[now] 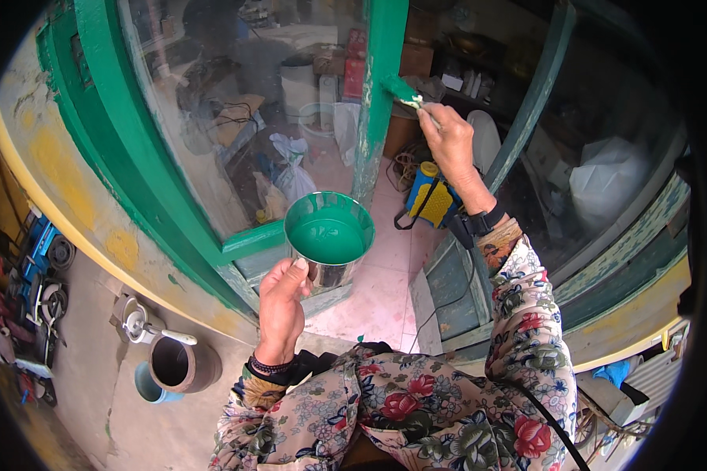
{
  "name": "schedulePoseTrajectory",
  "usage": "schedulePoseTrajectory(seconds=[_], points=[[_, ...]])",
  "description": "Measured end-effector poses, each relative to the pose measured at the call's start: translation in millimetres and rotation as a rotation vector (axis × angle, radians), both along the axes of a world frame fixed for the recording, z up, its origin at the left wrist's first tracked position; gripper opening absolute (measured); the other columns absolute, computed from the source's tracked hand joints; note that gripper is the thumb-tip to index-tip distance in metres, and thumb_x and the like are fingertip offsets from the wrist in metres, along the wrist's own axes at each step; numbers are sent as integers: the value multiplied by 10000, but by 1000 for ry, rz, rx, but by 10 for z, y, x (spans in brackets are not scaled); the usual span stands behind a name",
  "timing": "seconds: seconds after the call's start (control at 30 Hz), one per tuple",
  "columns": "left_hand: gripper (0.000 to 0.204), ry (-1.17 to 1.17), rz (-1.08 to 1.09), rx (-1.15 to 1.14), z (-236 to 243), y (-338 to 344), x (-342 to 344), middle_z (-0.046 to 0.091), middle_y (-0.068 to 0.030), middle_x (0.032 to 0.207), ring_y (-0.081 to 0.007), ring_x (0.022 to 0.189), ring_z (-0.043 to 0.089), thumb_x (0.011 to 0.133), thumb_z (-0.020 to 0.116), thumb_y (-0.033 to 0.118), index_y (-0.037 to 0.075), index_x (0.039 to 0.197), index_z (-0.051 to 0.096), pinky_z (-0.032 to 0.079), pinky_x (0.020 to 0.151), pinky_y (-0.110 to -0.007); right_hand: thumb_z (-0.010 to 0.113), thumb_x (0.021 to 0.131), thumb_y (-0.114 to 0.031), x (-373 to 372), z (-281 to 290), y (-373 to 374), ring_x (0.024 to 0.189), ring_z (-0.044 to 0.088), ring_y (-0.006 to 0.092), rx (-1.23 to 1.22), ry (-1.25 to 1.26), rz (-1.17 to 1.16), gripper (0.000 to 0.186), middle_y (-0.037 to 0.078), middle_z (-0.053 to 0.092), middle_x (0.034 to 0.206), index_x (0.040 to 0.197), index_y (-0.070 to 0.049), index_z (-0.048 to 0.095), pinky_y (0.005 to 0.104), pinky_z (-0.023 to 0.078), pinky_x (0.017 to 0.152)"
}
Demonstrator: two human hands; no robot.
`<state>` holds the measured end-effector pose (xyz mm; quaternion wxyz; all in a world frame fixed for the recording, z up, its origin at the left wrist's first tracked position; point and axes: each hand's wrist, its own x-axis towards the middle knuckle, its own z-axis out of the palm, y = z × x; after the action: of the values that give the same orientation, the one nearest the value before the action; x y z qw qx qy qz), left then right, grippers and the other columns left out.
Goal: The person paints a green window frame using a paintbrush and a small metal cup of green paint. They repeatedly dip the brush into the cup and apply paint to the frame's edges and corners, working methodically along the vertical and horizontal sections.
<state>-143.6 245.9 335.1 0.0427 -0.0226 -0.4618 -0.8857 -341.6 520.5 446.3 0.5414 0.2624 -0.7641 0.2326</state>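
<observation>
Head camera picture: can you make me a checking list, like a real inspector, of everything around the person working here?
Surface: door frame is bright green higher up, worn and patchy lower down.
Job's things: paint can holds green paint; brush has green bristles and is at the door frame.
Clutter: blue-and-yellow tank inside; white bag behind the glass; brown pot and blue bucket outside, at left.
Hands: left hand holds the paint can; right hand holds the brush.
Cables: black cord crosses the flowery clothes at lower right.
Surroundings: wall with patchy yellow paint; pink floor in the doorway.
</observation>
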Motion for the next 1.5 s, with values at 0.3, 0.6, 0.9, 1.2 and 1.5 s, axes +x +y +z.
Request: schedulePoseTrajectory(seconds=[0.3,0.6,0.9,1.2,1.5], points=[[279,-54,47,-34,-34,-20,-10,510,-19,614,-115,631,453,909,615,219,79,684,527,367,688,-278,644,817,-60,230,36,-109,630,595,340,418,-93,-33,158,136,501,734,972,-57,612,417,493,525],[272,-32,35,2,-19,-36,26,526,-11,626,-102,643,465,892,637,234,84,689,537,337,644,-249,622,724,-19,189,1193,-411,629,628,241,751,363,-358,196,94,506,752,898,-52,538,344,507,482],[259,-28,40,29,-83,-104,86,533,-16,640,-107,656,473,899,632,224,79,702,545,346,656,-250,608,723,-30,290,53,-607,671,659,287,1061,-150,-257,91,143,579,766,798,-7,563,359,549,550],[258,-12,64,42,-147,-208,97,538,-22,661,-112,686,482,903,624,217,74,706,538,353,669,-253,597,752,-23,141,1283,-573,638,643,344,797,185,-398,78,157,572,762,825,-35,573,413,523,517],[246,-33,42,64,-150,-229,82,542,-23,681,-98,661,465,901,621,211,75,713,538,348,657,-243,599,739,-52,93,1068,-811,603,668,266,932,260,-465,44,145,607,775,758,-36,563,344,535,485]])
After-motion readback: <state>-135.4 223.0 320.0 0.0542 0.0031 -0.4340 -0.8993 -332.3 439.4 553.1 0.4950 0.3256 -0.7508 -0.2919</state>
